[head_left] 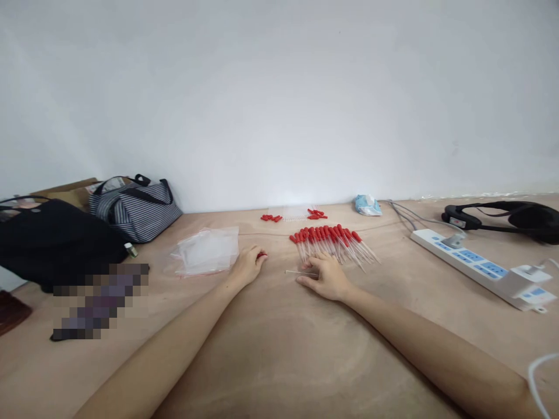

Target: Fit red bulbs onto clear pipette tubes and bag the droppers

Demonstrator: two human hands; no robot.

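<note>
My left hand is closed around a red rubber dropper bulb, only partly visible at the fingertips. In my right hand is a thin clear dropper tube, pinched and pointing left toward the bulb, with a gap between them. Just beyond the right hand lies a row of droppers, red bulbs fitted on clear tubes. Farther back, loose red bulbs and more red bulbs flank a group of clear tubes. Beside my left hand is a stack of clear plastic bags.
At left stand a black bag, a striped bag and a small bottle, near a blurred-out item. A tissue pack, a power strip and a black headset lie at right.
</note>
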